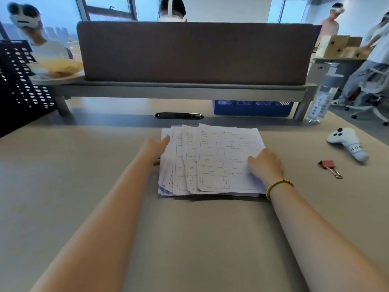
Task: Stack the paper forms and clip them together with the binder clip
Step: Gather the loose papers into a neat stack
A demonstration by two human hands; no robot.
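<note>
Your left hand (pixel 155 147) and right hand (pixel 266 163) lie open on the messy paper forms (pixel 212 161). The binder clip (pixel 328 166) sits apart on the desk (pixel 84 165).

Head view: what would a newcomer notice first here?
A fanned, uneven pile of paper forms lies mid-desk, with the left hand at its left edge and the right hand pressing its right side. To the right, apart from the pile, the pink binder clip lies untouched beside a white controller.
</note>
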